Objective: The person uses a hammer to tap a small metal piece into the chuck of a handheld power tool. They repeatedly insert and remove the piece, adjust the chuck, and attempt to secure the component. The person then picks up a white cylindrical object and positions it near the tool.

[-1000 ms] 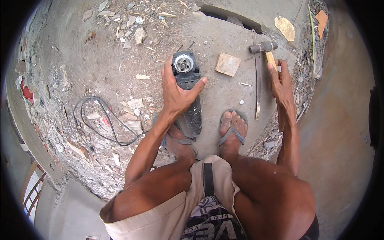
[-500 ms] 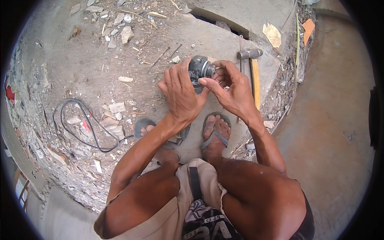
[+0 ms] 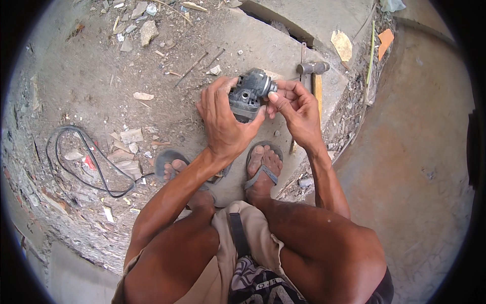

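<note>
Above my feet, my left hand (image 3: pixel 223 121) wraps around an angle grinder (image 3: pixel 246 94), thumb and fingers on opposite sides of its dark, dusty gear head. The spindle end (image 3: pixel 271 89) points right, toward my right hand (image 3: pixel 299 112). Thumb and fingers of that hand are closed in a pinch on the metal piece at the spindle, which looks like the flange nut. No disc shows on the spindle. The grinder's lower body is mostly hidden behind my left hand and forearm.
A hammer (image 3: pixel 315 69) with a yellow wooden handle lies just beyond my right hand. A black cord (image 3: pixel 96 175) loops over the rubble at left. Stone chips (image 3: pixel 149 32) and two thin metal rods (image 3: pixel 192 68) lie ahead, near a gap (image 3: pixel 277 24) in the concrete.
The grinder has turned in my left hand, so more of its gear head shows. My right fingers stay at the spindle. The whole view has shifted slightly.
</note>
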Demonstrator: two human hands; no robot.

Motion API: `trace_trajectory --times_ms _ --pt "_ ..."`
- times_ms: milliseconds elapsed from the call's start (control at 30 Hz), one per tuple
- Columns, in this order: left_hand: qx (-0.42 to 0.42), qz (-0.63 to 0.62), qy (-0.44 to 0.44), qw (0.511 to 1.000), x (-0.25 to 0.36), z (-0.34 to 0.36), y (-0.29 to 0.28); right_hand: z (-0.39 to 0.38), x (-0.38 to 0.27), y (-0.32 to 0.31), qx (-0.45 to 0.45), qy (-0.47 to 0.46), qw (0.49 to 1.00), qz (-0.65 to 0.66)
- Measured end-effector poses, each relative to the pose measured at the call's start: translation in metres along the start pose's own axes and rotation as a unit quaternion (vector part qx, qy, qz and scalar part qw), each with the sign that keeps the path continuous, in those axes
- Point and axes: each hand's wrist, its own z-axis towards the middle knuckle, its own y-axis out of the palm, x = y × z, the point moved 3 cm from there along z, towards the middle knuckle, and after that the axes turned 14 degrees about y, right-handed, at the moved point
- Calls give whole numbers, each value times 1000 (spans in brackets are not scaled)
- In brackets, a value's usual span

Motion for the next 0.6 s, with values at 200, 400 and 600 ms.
trace_trajectory --times_ms 200,400,600 --pt "12 -30 -1 999 -2 -3 0 1 -3 -1 0 9 1000 -9" --pt "15 -27 12 999 -2 -2 0 -1 -6 -2 9 25 1000 -13" --pt "9 -20 11 1000 1 -1 -1 -2 -5 4 21 -14 1000 -15"
